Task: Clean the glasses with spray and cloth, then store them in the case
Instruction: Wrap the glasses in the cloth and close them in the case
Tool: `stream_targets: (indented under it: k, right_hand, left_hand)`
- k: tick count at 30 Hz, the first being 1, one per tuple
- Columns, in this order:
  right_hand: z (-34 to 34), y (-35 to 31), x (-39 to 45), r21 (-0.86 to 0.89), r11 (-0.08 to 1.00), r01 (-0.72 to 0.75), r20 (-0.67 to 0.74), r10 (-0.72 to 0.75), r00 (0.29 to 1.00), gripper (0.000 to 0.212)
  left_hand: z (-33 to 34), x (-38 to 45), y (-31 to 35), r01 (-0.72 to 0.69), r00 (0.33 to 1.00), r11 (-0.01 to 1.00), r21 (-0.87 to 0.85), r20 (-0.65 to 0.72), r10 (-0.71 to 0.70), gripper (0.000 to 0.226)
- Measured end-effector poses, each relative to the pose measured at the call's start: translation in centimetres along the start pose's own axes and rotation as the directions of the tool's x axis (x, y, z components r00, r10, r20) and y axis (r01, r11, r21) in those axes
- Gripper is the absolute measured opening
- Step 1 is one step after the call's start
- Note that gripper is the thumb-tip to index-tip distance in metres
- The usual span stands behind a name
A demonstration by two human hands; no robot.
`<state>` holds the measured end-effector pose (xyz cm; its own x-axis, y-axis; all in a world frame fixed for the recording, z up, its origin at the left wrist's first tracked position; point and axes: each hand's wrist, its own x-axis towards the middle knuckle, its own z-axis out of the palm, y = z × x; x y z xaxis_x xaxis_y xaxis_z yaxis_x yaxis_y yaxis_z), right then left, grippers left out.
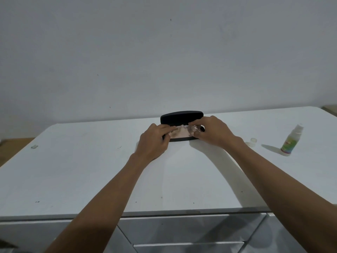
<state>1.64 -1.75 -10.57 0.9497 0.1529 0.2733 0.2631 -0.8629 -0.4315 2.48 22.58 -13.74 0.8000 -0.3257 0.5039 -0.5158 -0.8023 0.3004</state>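
A black glasses case (181,116) stands open near the back of the white tabletop (91,179), its lid raised toward the wall. Clear-framed glasses (184,127) lie across the case's opening over a pale pinkish cloth (179,134) inside it. My left hand (154,141) pinches the left end of the glasses. My right hand (213,131) pinches the right end. The spray bottle (290,141), white with a green label, stands to the right, uncapped. Its small clear cap (251,141) lies between the bottle and my right wrist.
A small greenish scrap (34,147) lies near the table's left edge. The wall runs right behind the case. Drawer fronts (191,232) sit below the table's front edge.
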Motion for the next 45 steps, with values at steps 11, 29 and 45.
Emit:
stream_targets:
  k: [11, 29, 45]
  right_hand:
    - [0.9, 0.1, -1.8, -0.087, 0.996, 0.01, -0.168, -0.025, 0.985, 0.035]
    - [0.4, -0.1, -2.9, -0.228, 0.972, -0.064, -0.098, 0.042, 0.994, 0.023]
    - [-1.0, -0.2, -0.7, 0.264, 0.942, -0.207, -0.341, 0.292, 0.894, 0.025]
  left_hand:
    - [-0.2, -0.8, 0.6, -0.071, 0.989, 0.996, 0.051, -0.126, 0.077, 0.019]
    - [-0.7, -1.6, 0.9, 0.139, 0.989, 0.99, 0.002, -0.049, -0.138, 0.011]
    - [-1.5, 1.4, 0.2, 0.383, 0.817, 0.729, -0.567, -0.161, -0.554, 0.027]
